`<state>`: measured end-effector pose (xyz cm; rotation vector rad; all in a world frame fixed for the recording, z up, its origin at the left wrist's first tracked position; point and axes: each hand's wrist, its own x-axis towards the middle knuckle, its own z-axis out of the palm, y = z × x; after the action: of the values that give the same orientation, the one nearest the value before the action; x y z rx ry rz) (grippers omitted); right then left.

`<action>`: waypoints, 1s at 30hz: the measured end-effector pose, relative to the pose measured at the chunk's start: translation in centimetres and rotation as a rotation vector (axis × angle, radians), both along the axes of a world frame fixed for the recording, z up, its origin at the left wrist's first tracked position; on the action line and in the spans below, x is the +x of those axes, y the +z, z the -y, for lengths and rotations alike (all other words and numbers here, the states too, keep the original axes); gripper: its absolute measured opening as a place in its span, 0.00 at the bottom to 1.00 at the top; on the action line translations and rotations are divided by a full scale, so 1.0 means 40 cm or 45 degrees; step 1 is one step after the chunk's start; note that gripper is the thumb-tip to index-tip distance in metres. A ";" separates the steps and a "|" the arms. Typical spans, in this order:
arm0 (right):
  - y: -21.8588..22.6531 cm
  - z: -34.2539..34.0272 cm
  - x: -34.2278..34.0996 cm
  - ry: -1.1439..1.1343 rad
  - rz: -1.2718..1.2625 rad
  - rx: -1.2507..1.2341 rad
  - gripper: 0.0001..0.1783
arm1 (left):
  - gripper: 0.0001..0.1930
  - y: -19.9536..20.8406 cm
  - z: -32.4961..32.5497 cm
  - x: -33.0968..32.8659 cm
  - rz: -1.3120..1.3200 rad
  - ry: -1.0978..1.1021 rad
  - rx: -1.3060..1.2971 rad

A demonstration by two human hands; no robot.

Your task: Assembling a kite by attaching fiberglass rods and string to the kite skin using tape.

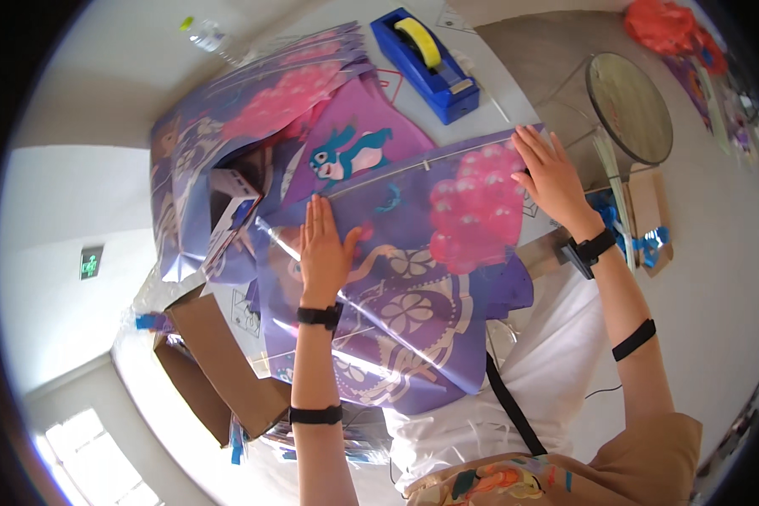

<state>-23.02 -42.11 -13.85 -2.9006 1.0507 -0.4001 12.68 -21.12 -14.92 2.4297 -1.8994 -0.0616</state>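
A glossy purple printed sheet [396,278] with pink bubbles and pale flower patterns lies in front of me, its near part hanging over the table edge towards my lap. My left hand [325,257] rests flat on its left part, fingers outstretched. At its far right corner, my right hand [555,179] lies flat with the fingers extended. A thin pale strip [426,165] runs along the sheet's far edge between my hands. Beyond that edge shows a pink-purple piece [396,126] printed with a blue cartoon animal. Neither hand grasps anything.
A stack of similar printed sheets [228,110] covers the far left, beside an open printed box [232,202]. A blue tape dispenser [455,101] with yellow tape stands at the back. Around are a plastic bottle [207,35], a cardboard box [228,363] and a round stool [628,108].
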 end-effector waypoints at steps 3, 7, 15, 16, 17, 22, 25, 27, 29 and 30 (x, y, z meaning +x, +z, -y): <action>-0.012 -0.006 0.025 0.061 -0.018 -0.024 0.31 | 0.40 0.015 0.001 -0.004 -0.038 0.036 -0.035; -0.017 -0.005 0.020 0.043 -0.029 0.002 0.31 | 0.38 0.024 0.011 -0.020 -0.031 0.072 0.031; -0.034 0.084 -0.084 -0.115 -0.223 0.030 0.31 | 0.30 0.200 -0.147 -0.073 -0.672 0.235 -0.278; -0.024 0.099 -0.120 -0.104 -0.236 0.014 0.31 | 0.28 0.228 -0.197 -0.095 -0.718 0.308 -0.313; -0.013 0.110 -0.145 -0.252 -0.278 -0.063 0.30 | 0.28 0.240 -0.263 -0.109 -0.719 0.323 -0.329; 0.094 -0.116 0.083 0.008 0.245 0.086 0.28 | 0.32 0.131 -0.572 -0.188 -0.394 0.596 -0.074; 0.114 -0.394 0.298 0.545 0.455 0.528 0.27 | 0.36 0.076 -0.605 -0.245 -0.345 0.608 -0.138; 0.066 -0.520 0.372 0.679 0.340 0.588 0.30 | 0.37 0.038 -0.558 -0.269 -0.334 0.656 -0.163; 0.027 -0.555 0.383 0.640 0.225 0.431 0.33 | 0.39 0.011 -0.514 -0.288 -0.328 0.690 -0.192; 0.014 -0.564 0.389 0.590 0.120 0.292 0.36 | 0.40 -0.001 -0.497 -0.291 -0.288 0.688 -0.215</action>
<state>-7.47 -19.57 -13.28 -2.7625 0.3597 -0.3584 1.03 -1.25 -14.97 2.5912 -1.0712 -0.1372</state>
